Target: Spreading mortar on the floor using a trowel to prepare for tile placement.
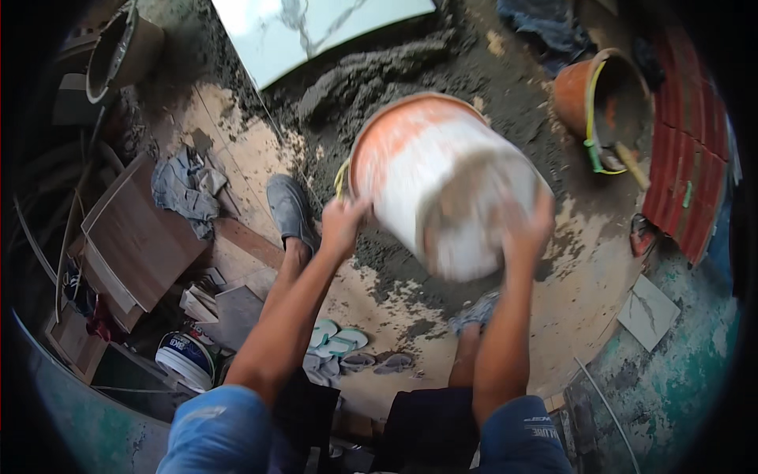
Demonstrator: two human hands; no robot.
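Observation:
A bucket [434, 170], orange under a whitish coating, is tilted over the wet grey mortar [371, 75] on the floor. Its rim faces away from me and its underside toward me; the inside is hidden. At the bucket's left side, my left hand [345, 225] is closed by the rim and the yellow handle. My right hand [525, 229], smeared by motion, holds the bucket at the right edge of its base. Beyond the mortar lies a white marble-patterned tile [316, 35].
At the right stands an orange bucket [576, 95] with a yellow handle, near red corrugated sheets [687, 142]. A dark bucket [138, 55] is at the far left. Flat boards [142, 237], a grey cloth [185, 186], a white tub [183, 363] and sandals [343, 340] lie nearer me.

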